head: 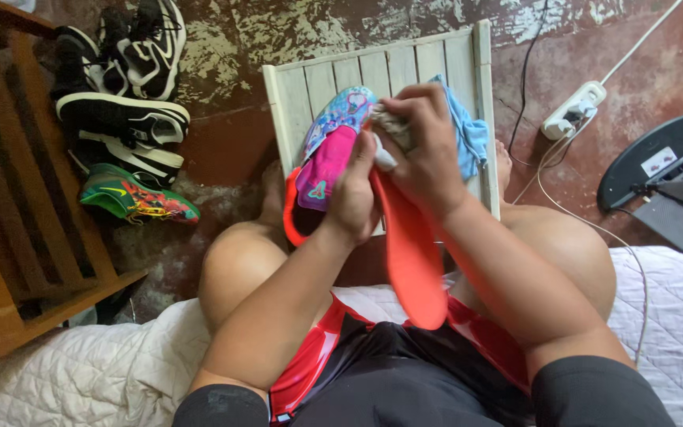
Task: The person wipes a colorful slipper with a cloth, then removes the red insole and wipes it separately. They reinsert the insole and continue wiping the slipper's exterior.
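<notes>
Dark sneakers (pixel 120 87) lie beside a white slatted stool (pixel 381 75), above which the left hand (pixel 353 198) grips an orange insole (pixel 413 253) and the right hand (pixel 424 146) clutches a rag (pixel 393 126).

A shoe (pixel 327 158) lay on a slatted board (pixel 333 79) on the floor, just beyond the knees. A cloth (pixel 468 134) lay on the board's right side. More shoes (pixel 124 119) lay left of the board, beside a shelf (pixel 9 221). A power strip (pixel 575 109) lay to the right.
</notes>
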